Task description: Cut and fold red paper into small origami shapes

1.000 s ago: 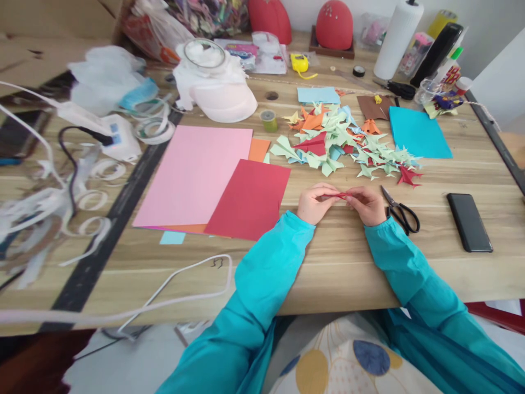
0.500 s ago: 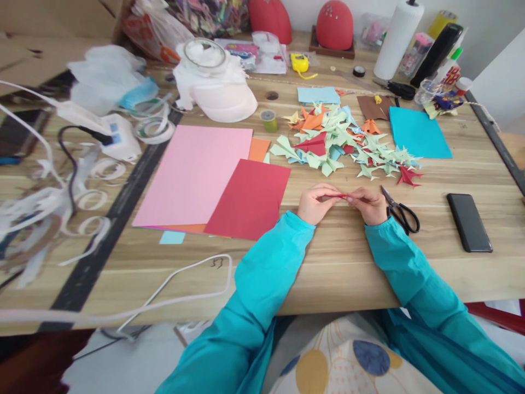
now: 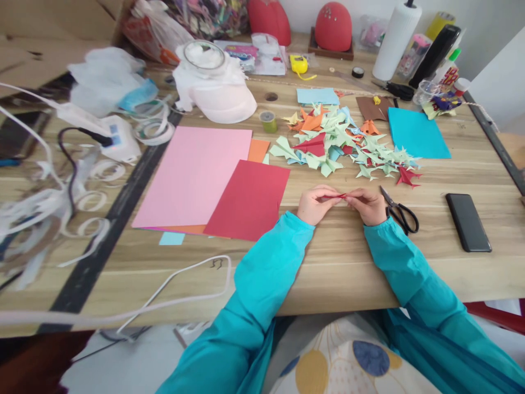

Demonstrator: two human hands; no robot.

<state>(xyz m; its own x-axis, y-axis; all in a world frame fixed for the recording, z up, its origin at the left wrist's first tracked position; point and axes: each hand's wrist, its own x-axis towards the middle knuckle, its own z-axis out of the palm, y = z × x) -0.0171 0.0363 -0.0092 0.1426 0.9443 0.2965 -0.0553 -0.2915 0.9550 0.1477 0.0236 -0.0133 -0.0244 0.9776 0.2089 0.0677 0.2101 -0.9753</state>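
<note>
Both my hands rest on the wooden table and pinch a small folded red paper piece between them. My left hand is closed on its left end, fingers curled. My right hand is closed on its right end. Just beyond them lies a heap of folded paper shapes in pale green, orange, red and blue. Black scissors lie right beside my right hand. A red sheet sits to the left of my left hand, overlapping a pink sheet and an orange one.
A black phone lies at the right. A teal sheet and a brown sheet lie behind the heap. A green thread spool, white cap, paper towel roll, tape rolls, white cables and bags crowd the back and left.
</note>
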